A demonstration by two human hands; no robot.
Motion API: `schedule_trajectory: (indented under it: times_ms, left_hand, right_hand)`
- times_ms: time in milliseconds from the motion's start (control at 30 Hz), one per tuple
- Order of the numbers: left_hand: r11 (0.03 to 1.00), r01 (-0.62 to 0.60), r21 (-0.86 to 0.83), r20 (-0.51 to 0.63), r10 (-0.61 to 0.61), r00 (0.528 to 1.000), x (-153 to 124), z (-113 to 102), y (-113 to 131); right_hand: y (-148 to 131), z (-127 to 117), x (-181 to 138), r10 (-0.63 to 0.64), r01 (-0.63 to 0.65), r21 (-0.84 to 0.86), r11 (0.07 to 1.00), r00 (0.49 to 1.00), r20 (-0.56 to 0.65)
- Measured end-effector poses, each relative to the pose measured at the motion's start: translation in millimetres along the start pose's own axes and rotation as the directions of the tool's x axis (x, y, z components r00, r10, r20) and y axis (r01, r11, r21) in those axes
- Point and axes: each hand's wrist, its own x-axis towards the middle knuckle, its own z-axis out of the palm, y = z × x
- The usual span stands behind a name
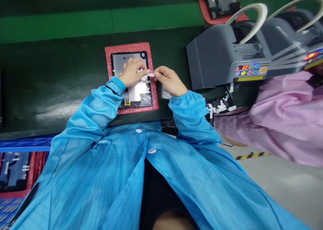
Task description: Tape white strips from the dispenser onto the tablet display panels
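Observation:
A tablet screen panel (141, 85) with a black frame and silvery back lies on a pink bubble-wrap sheet (154, 102) in front of me. Between my hands stretches a short white strip of tape (151, 74), near the panel's right edge. My left hand (133, 71) is over the panel, thumb and finger pinching the strip's left end. My right hand (170, 80) pinches the other end just right of the wrap. The left palm and wrist hide part of the panel.
Two grey tape dispensers (212, 56) with white tape rolls stand to the right. Tape scraps (220, 105) hang below them. A co-worker's pink sleeve (285, 112) is at far right. Another panel (222, 2) lies at the back; a blue crate (27, 144) holds wrapped panels at lower left.

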Motion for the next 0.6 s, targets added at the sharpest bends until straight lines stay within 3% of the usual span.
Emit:
schedule_trajectory:
  times_ms: [133,333,600]
  left_hand:
    - [1.000,0.020,0.016,0.048,-0.021,0.999,0.0,5.0,-2.3]
    - [0.996,0.085,0.023,0.053,-0.086,0.995,1.6,9.5,-5.9]
    - [0.989,0.119,0.092,0.042,-0.124,0.991,-1.9,18.9,-2.2]
  right_hand:
    - [1.8,3.1,0.2,0.039,-0.039,-0.005,0.999,0.999,0.004]
    - [13.3,5.6,2.5,0.058,-0.069,-0.054,0.996,0.981,-0.186]
    - [23.9,23.7,12.1,-0.028,-0.033,-0.348,0.937,0.985,-0.169]
